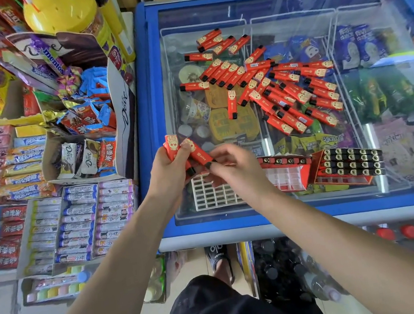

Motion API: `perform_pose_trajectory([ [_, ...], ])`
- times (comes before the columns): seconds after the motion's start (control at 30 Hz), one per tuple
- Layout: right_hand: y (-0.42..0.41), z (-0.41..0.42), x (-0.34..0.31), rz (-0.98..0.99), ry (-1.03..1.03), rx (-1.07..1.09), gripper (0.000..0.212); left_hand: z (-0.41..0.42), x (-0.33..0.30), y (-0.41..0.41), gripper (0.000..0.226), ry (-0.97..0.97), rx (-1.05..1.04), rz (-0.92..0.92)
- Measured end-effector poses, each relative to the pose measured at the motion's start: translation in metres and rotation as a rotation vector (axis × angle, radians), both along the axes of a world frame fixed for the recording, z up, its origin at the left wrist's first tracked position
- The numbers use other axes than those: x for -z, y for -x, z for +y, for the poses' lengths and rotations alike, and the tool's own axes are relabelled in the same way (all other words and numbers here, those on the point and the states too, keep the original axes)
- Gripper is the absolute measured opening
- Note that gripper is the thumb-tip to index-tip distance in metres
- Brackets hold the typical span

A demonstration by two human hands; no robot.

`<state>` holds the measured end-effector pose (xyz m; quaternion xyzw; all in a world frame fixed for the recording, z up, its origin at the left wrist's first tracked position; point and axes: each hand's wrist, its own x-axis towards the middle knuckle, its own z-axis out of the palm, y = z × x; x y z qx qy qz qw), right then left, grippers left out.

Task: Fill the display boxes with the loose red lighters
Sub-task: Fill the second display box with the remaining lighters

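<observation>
Left hand (170, 169) gripping three red lighters (175, 148), right hand (232, 170) pinching one; two display boxes (348, 165).

to my left i can read "menos" in blue letters on a long mentos candy roll (53, 60) lying across the sweets. a white carton flap (124, 107) beside the freezer says "dove" in dark script, and the small chocolate packets (88, 158) in that carton carry the same "dove" word. chinese characters show on the wafer wrappers, the blue bag and the red lighters, but they are too small or blurred for me to read.
</observation>
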<state>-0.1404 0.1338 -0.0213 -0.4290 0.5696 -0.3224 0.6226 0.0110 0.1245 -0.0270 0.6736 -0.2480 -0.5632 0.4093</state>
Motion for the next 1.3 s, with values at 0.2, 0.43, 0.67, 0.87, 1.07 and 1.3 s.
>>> perform_pose_trajectory([
  [0.2, 0.026, -0.008, 0.004, 0.154, 0.151, 0.168, 0.018, 0.001, 0.002, -0.005, 0.021, 0.015, 0.126, -0.26],
  [0.43, 0.039, -0.008, 0.021, 0.606, 0.701, -0.234, 0.02, 0.003, 0.012, -0.01, 0.026, -0.062, 0.293, -0.467],
  [0.67, 0.027, -0.003, 0.057, 0.855, 0.873, -0.471, 0.014, 0.003, 0.014, -0.005, 0.027, -0.066, 0.393, -0.63],
  [0.87, 0.023, 0.001, 0.065, 0.895, 0.863, -0.503, 0.026, 0.004, 0.016, -0.007, 0.028, -0.068, 0.395, -0.618],
  [1.07, 0.021, -0.002, 0.06, 0.929, 0.949, -0.456, 0.016, 0.004, 0.011, -0.004, 0.029, -0.1, 0.293, -0.448],
  [1.3, 0.017, -0.002, 0.043, 0.734, 0.817, -0.28, 0.016, 0.007, -0.002, 0.001, 0.01, -0.028, 0.237, -0.075],
])
